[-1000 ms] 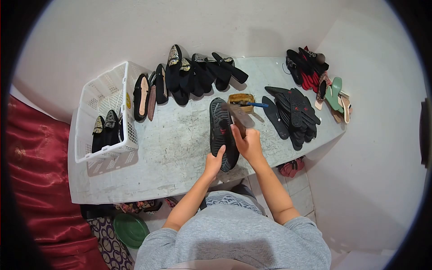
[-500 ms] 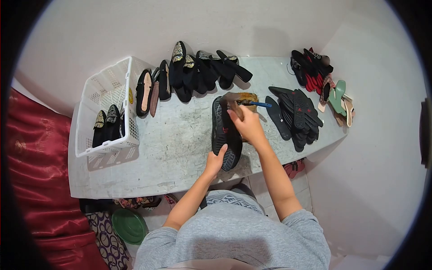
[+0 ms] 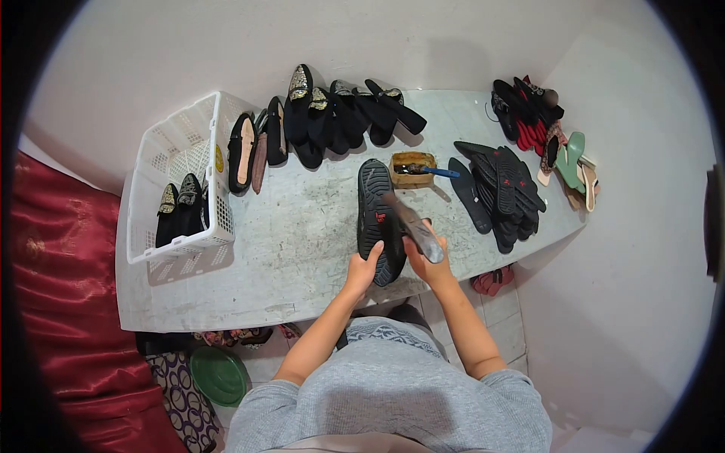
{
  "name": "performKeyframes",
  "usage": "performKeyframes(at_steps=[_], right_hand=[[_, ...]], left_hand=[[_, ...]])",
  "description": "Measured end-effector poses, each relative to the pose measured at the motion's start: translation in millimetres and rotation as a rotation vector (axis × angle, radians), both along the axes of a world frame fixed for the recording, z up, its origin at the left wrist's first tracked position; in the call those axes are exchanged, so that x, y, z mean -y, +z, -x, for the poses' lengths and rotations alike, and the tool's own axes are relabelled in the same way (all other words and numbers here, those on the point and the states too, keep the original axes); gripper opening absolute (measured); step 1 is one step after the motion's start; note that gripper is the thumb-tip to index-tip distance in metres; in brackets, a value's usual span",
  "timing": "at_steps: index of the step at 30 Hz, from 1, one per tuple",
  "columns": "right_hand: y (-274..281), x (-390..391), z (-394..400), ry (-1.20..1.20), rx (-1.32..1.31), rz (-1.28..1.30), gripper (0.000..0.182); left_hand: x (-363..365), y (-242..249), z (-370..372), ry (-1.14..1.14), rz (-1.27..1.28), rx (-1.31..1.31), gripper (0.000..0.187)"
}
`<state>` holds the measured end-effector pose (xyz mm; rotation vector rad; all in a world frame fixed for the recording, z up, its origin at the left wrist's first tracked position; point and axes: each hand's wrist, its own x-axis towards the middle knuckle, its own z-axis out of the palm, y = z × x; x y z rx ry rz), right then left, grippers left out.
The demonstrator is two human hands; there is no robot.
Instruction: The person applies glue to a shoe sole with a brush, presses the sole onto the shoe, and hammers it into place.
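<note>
Right hand (image 3: 427, 260): fingers clamped round a brush handle (image 3: 414, 225), its head lying across the black shoe sole (image 3: 376, 219). Left hand (image 3: 362, 270): fingers curled on the sole's near end, pinning it tread-up mid-counter (image 3: 294, 226). Glue tin (image 3: 411, 167) just beyond; stacked soles (image 3: 502, 189) to the right.

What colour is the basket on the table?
White; the basket shows clearly in the head view.
</note>
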<state>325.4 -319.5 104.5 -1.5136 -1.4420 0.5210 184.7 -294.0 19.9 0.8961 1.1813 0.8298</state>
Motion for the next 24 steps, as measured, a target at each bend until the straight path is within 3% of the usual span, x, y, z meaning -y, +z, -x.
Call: performKeyframes(at_steps=[2,5,9,13,18,19,21,22,24], right_hand=[[-2.7,2.8,-2.5,0.016,0.041,0.165,0.026],[28.0,11.6,-7.4,-0.038,0.075,0.148,0.026],[-23.5,16.9,-11.3,0.020,-0.207,-0.048,0.023],[-6.8,19.4,-10.3,-0.007,-0.056,0.092,0.016],[-37.5,20.9,-5.2,0.026,-0.287,-0.175,0.020],[-35.2,18.4,-5.9,0.023,-0.285,-0.178,0.020],[-12.5,15.6,-7.0,0.015,-0.021,0.061,0.018],[-4.1,20.4,-6.0,-0.018,-0.086,0.115,0.019],[-6.1,23.9,-8.0,-0.008,-0.038,-0.006,0.020]], left_hand=[[0.6,2.1,-0.7,-0.024,0.029,-0.006,0.048],[0.4,7.7,0.7,-0.027,0.034,-0.031,0.048],[0.2,13.0,-0.8,-0.021,0.025,0.004,0.048],[0.9,9.7,0.3,-0.035,0.044,0.004,0.048],[-1.0,-1.6,-1.7,-0.021,-0.006,0.020,0.049],[-1.7,-2.4,-1.9,-0.021,0.000,0.031,0.050],[0.1,0.0,-0.6,-0.035,0.016,0.038,0.050],[0.3,1.8,0.3,-0.045,0.034,0.041,0.051],[-2.1,1.5,-0.3,-0.041,0.033,0.039,0.051]])
